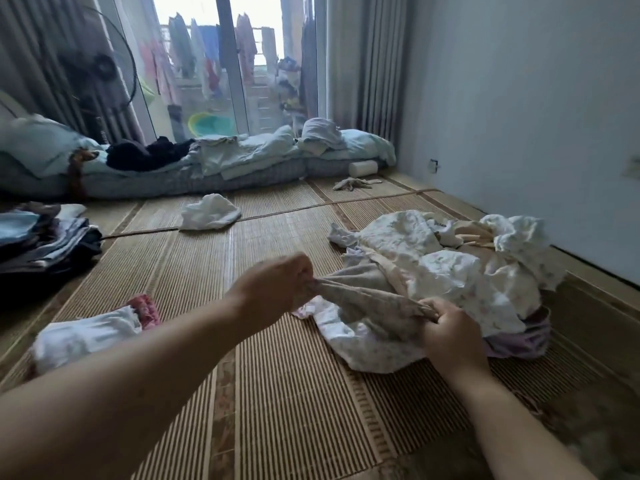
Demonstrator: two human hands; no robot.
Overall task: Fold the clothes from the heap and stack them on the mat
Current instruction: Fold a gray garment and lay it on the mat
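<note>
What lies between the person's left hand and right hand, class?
A beige garment, gripped at each end by the left hand and right hand, spans the gap in the head view.

A beige garment (363, 299) is stretched in a taut band between the left hand (277, 285) and the right hand (450, 334), each pinching a bunched end. Just beyond and to the right of the hands sits the heap (467, 271), crumpled white, cream and lilac cloth, touching the beige garment. The striped woven mat (277, 393) lies flat under both hands. Left of the left forearm lies a folded white piece (86, 337), with a pink piece (145, 308) touching its far end. Further left, well apart from the hands, rests a stack of folded clothes (45, 244), dark and pale blue. Beyond the left hand, a loose white garment (209, 212) lies crumpled on the mat.
</note>
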